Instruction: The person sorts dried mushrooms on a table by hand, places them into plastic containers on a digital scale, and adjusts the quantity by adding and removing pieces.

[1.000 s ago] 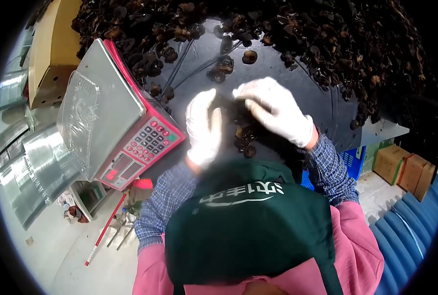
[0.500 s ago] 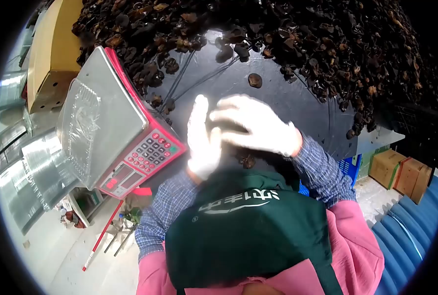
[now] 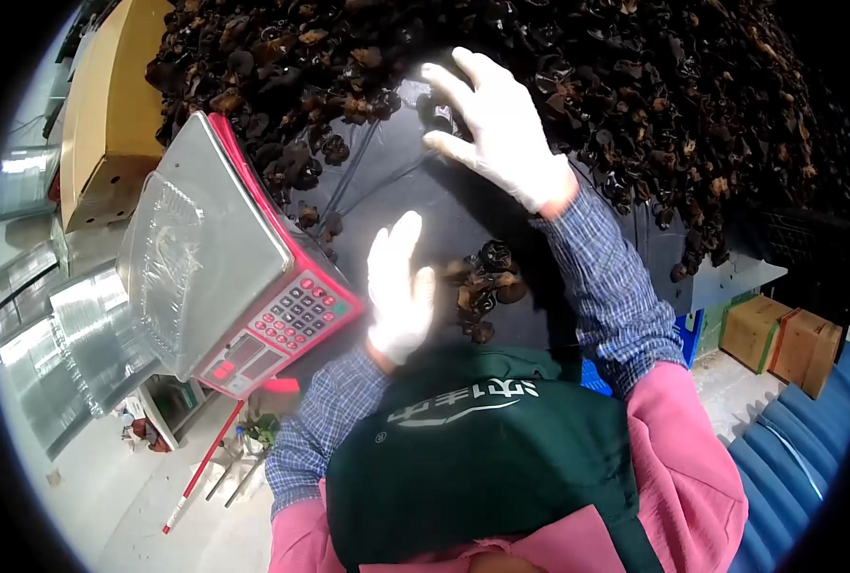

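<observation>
My right hand (image 3: pixel 501 129), in a white glove, reaches to the near edge of a big heap of dark wood ear mushrooms (image 3: pixel 635 124). Its fingers are spread, and a piece lies between thumb and forefinger without being gripped. My left hand (image 3: pixel 399 291), gloved as well, is held low over the dark tabletop (image 3: pixel 415 196) by the scale's corner. Its thumb stands apart from the raised fingers and nothing is in it. A small group of wood ear pieces (image 3: pixel 487 286) lies just right of this hand, close to my green apron (image 3: pixel 482 449).
A red and grey digital scale (image 3: pixel 224 229) stands at the left with a clear plastic tray (image 3: pixel 167 258) on its plate. Behind it are a yellow cardboard box (image 3: pixel 110 124) and stacked clear trays (image 3: pixel 100 325). Brown boxes (image 3: pixel 778 339) sit on the floor at right.
My right hand has moved forward and up to the heap, away from my left hand. Several mushroom pieces now show on the table where the hands were close together.
</observation>
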Tool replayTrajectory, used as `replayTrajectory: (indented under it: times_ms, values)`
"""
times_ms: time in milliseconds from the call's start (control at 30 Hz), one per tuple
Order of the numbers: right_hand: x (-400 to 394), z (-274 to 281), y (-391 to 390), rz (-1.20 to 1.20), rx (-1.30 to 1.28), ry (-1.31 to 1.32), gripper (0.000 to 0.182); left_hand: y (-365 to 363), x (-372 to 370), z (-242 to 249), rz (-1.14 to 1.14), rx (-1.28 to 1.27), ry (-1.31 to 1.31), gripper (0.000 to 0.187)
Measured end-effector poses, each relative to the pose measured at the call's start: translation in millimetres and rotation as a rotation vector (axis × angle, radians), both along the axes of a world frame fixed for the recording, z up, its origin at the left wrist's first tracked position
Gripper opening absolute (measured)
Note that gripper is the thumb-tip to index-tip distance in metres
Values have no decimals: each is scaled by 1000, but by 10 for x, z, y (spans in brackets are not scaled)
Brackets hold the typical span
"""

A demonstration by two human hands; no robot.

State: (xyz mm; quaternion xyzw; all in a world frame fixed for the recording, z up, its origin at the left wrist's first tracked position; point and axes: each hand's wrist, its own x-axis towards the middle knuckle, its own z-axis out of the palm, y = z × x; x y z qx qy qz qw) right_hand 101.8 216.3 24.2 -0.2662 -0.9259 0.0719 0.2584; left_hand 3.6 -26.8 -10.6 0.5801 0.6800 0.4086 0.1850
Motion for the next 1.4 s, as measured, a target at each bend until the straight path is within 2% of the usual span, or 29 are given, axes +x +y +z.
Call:
replayTrajectory:
  times_ms: [33, 67, 133, 167, 200, 333, 367, 467, 533, 600, 633, 667, 733, 767, 800, 867, 900, 933, 1000, 1033, 1067, 1133, 1167, 1200, 1233, 1267, 1333, 1400]
  values:
    - [-45, -78, 33, 3, 97, -114, 70, 0, 1, -10, -2, 4, 4, 58]
    - [-69, -145, 43, 58, 4, -154, 55, -2, -6, -20, -5, 8, 5, 59]
    - [-37, -215, -119, 80, -29, -107, 37, -10, -19, -28, 3, -8, 2, 61]
    - [8, -236, -226, 70, -45, -1, 19, -12, -13, -35, 16, -6, -13, 61]
    - [87, -212, -356, 56, -88, 93, 14, -15, -4, -46, 31, -6, -30, 61]
    - [542, 150, -802, 317, -589, 30, 18, 12, -30, -87, 17, 62, -88, 59]
    - [588, 272, -856, 304, -638, 2, 21, -13, -13, -94, 25, 32, -147, 58]
    - [603, 207, -600, 203, -498, 310, 18, 3, -20, -62, -6, 35, -14, 57]
    - [489, 129, -348, -20, -269, 290, 28, 9, -22, -53, -17, 33, -3, 54]
    - [322, -19, -195, -101, 18, 167, 33, -2, -22, -85, -9, 29, -5, 54]
    - [301, -56, -190, -12, -37, 83, 38, 0, -19, -109, 2, 40, -25, 53]
    - [315, -80, -248, 86, -139, 4, 30, -1, -21, -119, 13, 42, -33, 54]
    - [394, -67, -520, 208, -457, 105, 20, -10, -7, -131, 42, 46, -55, 54]
    - [404, 180, -634, 119, -884, 71, 13, -6, 14, -106, 63, 38, -81, 54]
    - [395, 285, -684, 97, -904, 132, 16, 7, 13, -101, 58, 40, -66, 54]
    - [289, 150, -540, 117, -497, 329, 22, 13, 4, -85, 31, 34, -34, 53]
    - [219, 40, -424, 133, -388, 370, 29, 9, 12, -58, 28, 18, -21, 54]
    - [120, -14, -350, 101, -237, 343, 30, 10, 7, -55, 28, 8, -15, 54]
    - [-141, -253, -212, 94, -173, 224, 29, 1, 6, -72, 31, -4, -6, 56]
    - [-158, -274, -225, 155, 12, 161, 27, 13, 1, -85, 25, 7, -83, 64]
    - [-70, -284, -288, 204, -172, 1, 32, 28, -4, -94, 44, 33, -110, 67]
    - [100, -136, -552, 268, -389, 94, 26, 41, 27, -102, 97, 80, -176, 73]
    - [216, 11, -633, 300, -575, 151, 25, 44, 38, -70, 97, 67, -217, 79]
    - [326, 144, -653, 328, -763, 207, 25, 57, 43, -38, 75, 49, -236, 76]
    - [384, 167, -573, 261, -419, 279, 29, 70, 48, -6, 53, 30, -255, 73]
    - [462, 225, -372, 116, -143, 262, 34, 16, -3, -92, 29, 23, -116, 70]
    - [676, 221, 52, -262, 89, 154, 45, 9, 4, -58, 16, 8, -35, 63]
    - [944, -170, 243, -372, 38, -131, 52, 25, -17, -34, -15, 9, 16, 60]
